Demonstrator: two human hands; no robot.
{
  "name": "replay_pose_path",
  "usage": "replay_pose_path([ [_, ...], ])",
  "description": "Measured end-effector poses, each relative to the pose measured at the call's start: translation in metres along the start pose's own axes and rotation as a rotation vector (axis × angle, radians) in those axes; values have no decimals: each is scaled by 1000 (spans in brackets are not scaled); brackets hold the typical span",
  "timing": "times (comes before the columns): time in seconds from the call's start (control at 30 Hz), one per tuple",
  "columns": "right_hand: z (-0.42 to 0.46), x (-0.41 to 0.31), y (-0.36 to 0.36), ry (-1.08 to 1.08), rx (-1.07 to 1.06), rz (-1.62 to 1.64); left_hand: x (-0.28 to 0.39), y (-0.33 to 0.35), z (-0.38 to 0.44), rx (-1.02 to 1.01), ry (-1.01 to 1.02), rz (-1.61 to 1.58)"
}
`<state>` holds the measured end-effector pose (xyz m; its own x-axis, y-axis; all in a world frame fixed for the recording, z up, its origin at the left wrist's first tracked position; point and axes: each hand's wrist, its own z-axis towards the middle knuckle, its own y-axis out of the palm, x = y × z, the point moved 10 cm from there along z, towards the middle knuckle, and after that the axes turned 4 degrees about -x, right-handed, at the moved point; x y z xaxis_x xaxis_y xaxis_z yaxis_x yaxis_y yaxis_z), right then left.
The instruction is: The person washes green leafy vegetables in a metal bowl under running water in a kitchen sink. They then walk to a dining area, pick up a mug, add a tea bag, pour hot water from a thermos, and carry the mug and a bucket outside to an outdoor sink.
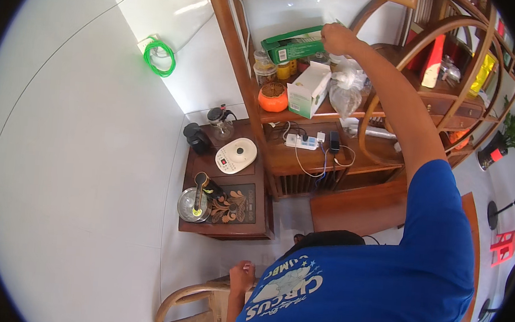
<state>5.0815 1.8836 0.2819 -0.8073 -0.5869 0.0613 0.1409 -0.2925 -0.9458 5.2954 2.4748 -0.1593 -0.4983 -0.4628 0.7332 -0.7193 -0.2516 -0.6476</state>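
Observation:
Up at the shelf, my right hand [337,38] grips the end of an opened green cardboard box [293,46], tilted above several jars [264,70]. Below it stands an open white and green carton [308,90], between an orange persimmon-shaped pot [273,97] and a knotted clear plastic bag [346,93] with dark contents. My left hand [242,275] hangs low beside a wooden chair [192,296], its fingers curled and nothing visible in them. What is inside the green box cannot be made out clearly.
A brown tea cabinet [189,226] bears a glass teapot [222,124], a dark jug [197,138], a cream lidded appliance [236,155] and a glass bowl [194,205]. Under the shelf lie a power strip [302,141] and cables. A wooden bench [358,210] stands near the shelf.

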Motion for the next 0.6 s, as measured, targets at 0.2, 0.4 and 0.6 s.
replay_pose_path([
  [0.2, 53, 46, 72, 134, -282, -14, 6, 0, 23, 73, -81, -55],
  [0.4, 89, 76, 84, 147, 61, 144, 9, 11, 38, 68, -100, 11],
  [0.6, 119, 77, 100, 192, -199, 80, 6, 12, 52, 93, -138, 10],
])
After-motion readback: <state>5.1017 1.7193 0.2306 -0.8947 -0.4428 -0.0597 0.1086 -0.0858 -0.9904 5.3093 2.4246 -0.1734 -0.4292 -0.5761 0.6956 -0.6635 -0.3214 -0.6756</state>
